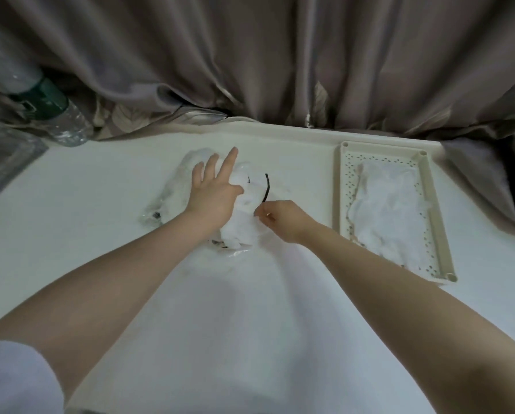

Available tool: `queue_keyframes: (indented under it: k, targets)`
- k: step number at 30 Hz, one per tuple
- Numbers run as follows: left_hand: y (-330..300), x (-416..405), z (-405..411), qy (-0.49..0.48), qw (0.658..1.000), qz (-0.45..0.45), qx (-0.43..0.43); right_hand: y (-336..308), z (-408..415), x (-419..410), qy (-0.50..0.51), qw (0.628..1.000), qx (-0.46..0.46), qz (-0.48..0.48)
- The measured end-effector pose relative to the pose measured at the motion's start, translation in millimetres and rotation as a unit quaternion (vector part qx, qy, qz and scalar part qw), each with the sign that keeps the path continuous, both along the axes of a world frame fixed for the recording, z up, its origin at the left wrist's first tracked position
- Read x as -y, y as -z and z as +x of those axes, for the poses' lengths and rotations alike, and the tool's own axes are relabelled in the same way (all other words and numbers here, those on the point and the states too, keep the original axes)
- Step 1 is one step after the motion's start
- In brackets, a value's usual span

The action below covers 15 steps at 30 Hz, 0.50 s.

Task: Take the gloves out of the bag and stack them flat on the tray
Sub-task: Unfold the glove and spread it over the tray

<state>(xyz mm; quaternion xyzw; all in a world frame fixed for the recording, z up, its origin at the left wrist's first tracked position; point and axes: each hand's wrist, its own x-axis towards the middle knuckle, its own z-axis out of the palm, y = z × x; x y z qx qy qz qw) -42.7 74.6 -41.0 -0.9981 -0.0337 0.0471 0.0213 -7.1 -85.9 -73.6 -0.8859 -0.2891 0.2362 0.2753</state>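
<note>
A person's left hand (pixel 213 191) presses with straight, spread fingers on a clear plastic bag (pixel 172 192) of white gloves (pixel 241 225) lying on a white table (pixel 250 309), left of a cream perforated tray (pixel 437 234). The right hand (pixel 283 218), just on the tray side of the left, has its fingers curled in a narrow pinch at the edge of the gloves bulging from the bag, beside a thin black strip (pixel 266 188). More white gloves (pixel 387 210) already lie flat in the tray. A plastic bottle (pixel 56 109) stands far from the tray, at the table's opposite end, before a taupe curtain (pixel 250 55).
</note>
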Motion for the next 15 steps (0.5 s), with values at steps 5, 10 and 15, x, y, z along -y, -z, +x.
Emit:
queue_keyframes:
  k: [5,10,15]
  targets:
    - [2,-16,-1,0.015,0.994,-0.055,-0.097,13,-4,-34,0.057,0.989,-0.042,-0.13]
    - [7,-21,-8,0.049,0.989,-0.08,-0.116,10,4,-40,0.18,0.98,-0.082,-0.027]
    - [17,-21,-8,0.044,0.994,-0.046,-0.089,-10,1,-34,0.257,0.951,-0.132,0.114]
